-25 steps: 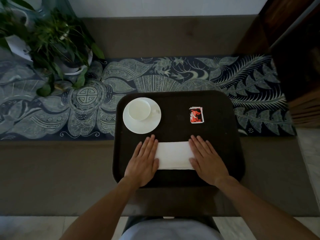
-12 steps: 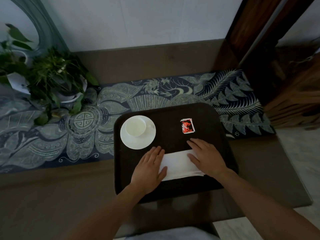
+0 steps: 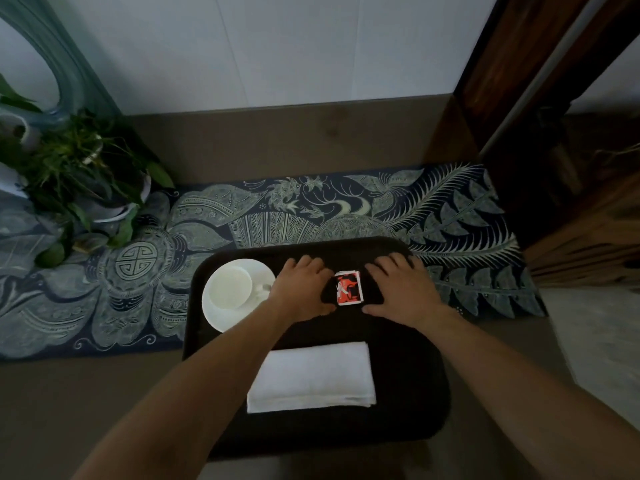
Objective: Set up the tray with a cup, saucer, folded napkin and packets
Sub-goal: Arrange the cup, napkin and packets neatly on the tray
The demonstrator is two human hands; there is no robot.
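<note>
Both hands have left the folded napkin at the tray's near edge; left hand and right hand — open, flat — now flank the packets, right of the cup on its saucer — likely final straightening.

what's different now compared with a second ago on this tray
Both hands left the napkin and moved up the tray: the left hand and right hand now lie flat on either side of the red packets, not gripping them. Cup, saucer, napkin and packets stayed put.
</note>
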